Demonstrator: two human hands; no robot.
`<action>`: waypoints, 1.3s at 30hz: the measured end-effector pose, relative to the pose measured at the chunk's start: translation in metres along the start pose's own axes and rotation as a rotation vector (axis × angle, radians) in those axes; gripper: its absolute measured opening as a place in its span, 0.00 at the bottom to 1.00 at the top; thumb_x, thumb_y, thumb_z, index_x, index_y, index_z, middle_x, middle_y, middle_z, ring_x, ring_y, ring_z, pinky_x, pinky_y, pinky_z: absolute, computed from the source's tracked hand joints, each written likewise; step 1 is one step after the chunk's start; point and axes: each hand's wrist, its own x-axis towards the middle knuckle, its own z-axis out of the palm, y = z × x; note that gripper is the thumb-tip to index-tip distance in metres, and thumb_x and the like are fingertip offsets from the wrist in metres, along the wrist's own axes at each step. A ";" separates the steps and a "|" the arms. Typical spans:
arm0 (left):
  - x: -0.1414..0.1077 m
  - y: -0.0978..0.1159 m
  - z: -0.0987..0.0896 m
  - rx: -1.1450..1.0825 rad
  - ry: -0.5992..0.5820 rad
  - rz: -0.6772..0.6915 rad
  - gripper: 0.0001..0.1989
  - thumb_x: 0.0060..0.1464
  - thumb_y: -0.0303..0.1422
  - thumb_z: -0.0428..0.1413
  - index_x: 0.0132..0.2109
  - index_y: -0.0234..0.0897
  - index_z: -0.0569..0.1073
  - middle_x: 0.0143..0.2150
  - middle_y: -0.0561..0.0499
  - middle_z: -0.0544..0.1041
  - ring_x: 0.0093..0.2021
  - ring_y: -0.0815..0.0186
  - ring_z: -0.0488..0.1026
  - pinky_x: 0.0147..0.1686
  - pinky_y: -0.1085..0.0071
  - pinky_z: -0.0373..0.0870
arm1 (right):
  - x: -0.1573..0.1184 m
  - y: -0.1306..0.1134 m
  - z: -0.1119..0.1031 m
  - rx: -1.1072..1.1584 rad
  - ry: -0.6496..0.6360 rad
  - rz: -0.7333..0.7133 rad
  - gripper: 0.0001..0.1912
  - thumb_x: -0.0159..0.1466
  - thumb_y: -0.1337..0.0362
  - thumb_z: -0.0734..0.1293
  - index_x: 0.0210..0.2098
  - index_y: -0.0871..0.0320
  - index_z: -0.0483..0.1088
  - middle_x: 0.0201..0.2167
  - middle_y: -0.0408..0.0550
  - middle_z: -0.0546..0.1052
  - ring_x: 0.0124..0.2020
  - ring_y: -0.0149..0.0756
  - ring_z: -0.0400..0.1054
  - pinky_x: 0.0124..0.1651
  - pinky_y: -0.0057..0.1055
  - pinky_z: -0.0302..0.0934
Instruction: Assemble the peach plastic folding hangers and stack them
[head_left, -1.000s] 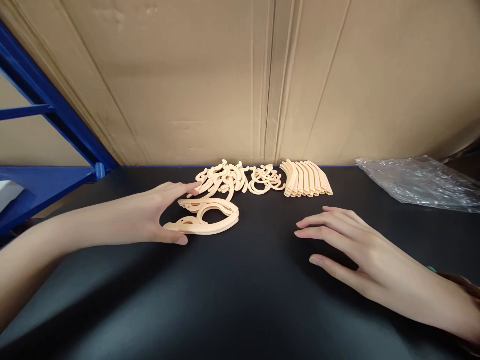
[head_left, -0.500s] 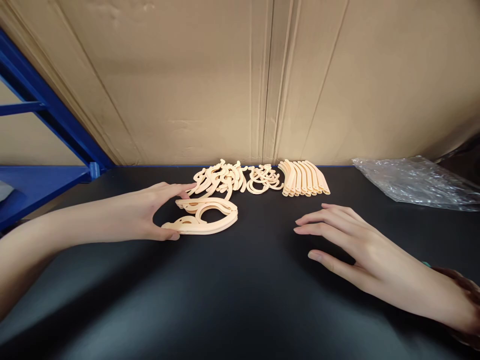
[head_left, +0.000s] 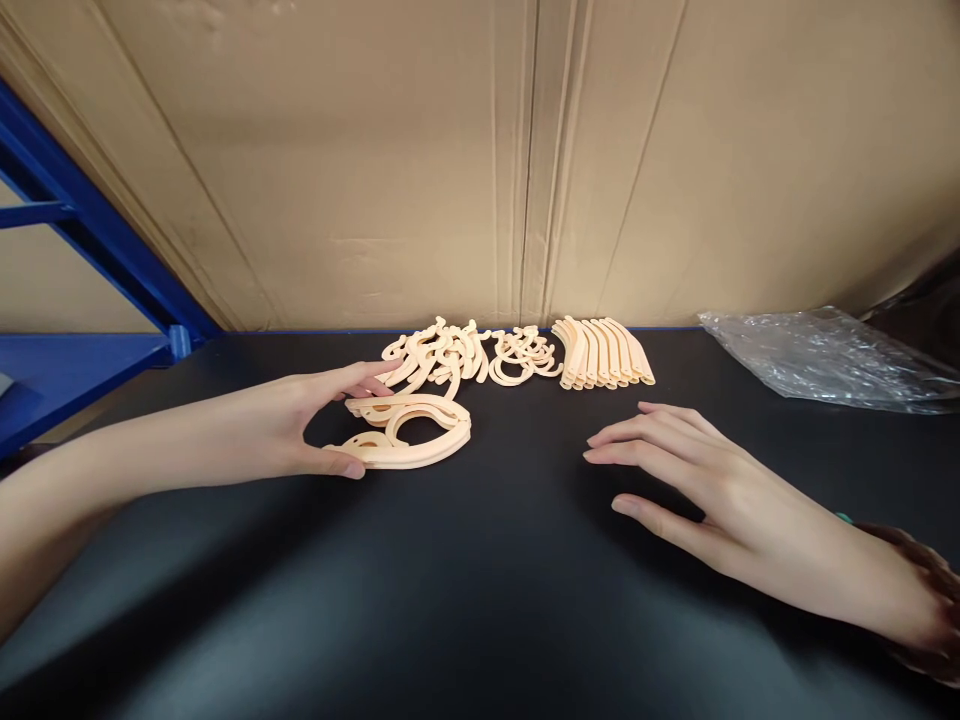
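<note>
A: What is on the table (head_left: pixel 480 610)?

B: A plastic bag (head_left: pixel 817 360) lies at the right rear. The frame (head_left: pixel 420 456) lies flat, left of centre. Behind it, from right to left, are a row of sleeves (head_left: pixel 607 352), a pile of hooks (head_left: pixel 523 357) and a pile of strips (head_left: pixel 454 350).

A: How is the frame best handled?

B: Advisably, it is kept flat, with light, even pressure from thumb and fingers across its left end; fingertips should stay off the nearby strips.

A: What is each hand's pose?

B: The left hand (head_left: pixel 289 425) spans the frame's left end, spread wide: thumb at the near edge, fingers at the far side. Whether it grips cannot be told. The right hand (head_left: pixel 697 485) is held palm down, well apart from the frame, fingers parted, holding nothing.
</note>
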 end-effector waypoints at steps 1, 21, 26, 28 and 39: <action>0.000 0.000 0.000 -0.007 -0.007 0.005 0.44 0.48 0.51 0.62 0.70 0.53 0.55 0.59 0.56 0.76 0.60 0.48 0.71 0.57 0.59 0.70 | 0.000 0.000 0.000 0.000 -0.002 -0.001 0.15 0.71 0.60 0.61 0.55 0.54 0.68 0.52 0.50 0.76 0.55 0.43 0.69 0.67 0.53 0.53; -0.005 -0.014 -0.001 0.027 -0.004 -0.056 0.45 0.46 0.44 0.62 0.70 0.58 0.54 0.58 0.58 0.75 0.62 0.43 0.67 0.60 0.53 0.66 | 0.000 -0.001 0.001 -0.012 -0.046 0.014 0.15 0.71 0.59 0.61 0.54 0.52 0.70 0.53 0.52 0.75 0.55 0.45 0.71 0.59 0.51 0.63; -0.005 -0.015 -0.001 0.025 -0.004 -0.038 0.41 0.47 0.46 0.61 0.67 0.57 0.57 0.60 0.58 0.72 0.62 0.44 0.66 0.62 0.51 0.63 | -0.001 -0.001 0.000 -0.009 -0.050 0.024 0.15 0.70 0.59 0.61 0.54 0.51 0.70 0.54 0.52 0.75 0.55 0.46 0.71 0.58 0.51 0.64; -0.004 -0.016 -0.002 0.041 -0.037 -0.043 0.42 0.47 0.47 0.62 0.68 0.57 0.56 0.61 0.59 0.72 0.62 0.45 0.67 0.61 0.54 0.65 | -0.001 -0.001 0.000 -0.011 -0.055 0.022 0.15 0.70 0.59 0.61 0.54 0.51 0.70 0.54 0.52 0.75 0.54 0.46 0.71 0.58 0.51 0.64; 0.000 0.006 -0.017 0.024 0.017 -0.138 0.41 0.52 0.61 0.52 0.67 0.45 0.60 0.55 0.51 0.77 0.56 0.49 0.72 0.56 0.59 0.67 | -0.001 -0.001 -0.001 -0.027 -0.087 -0.004 0.15 0.71 0.59 0.60 0.55 0.53 0.69 0.54 0.52 0.74 0.55 0.44 0.70 0.62 0.52 0.60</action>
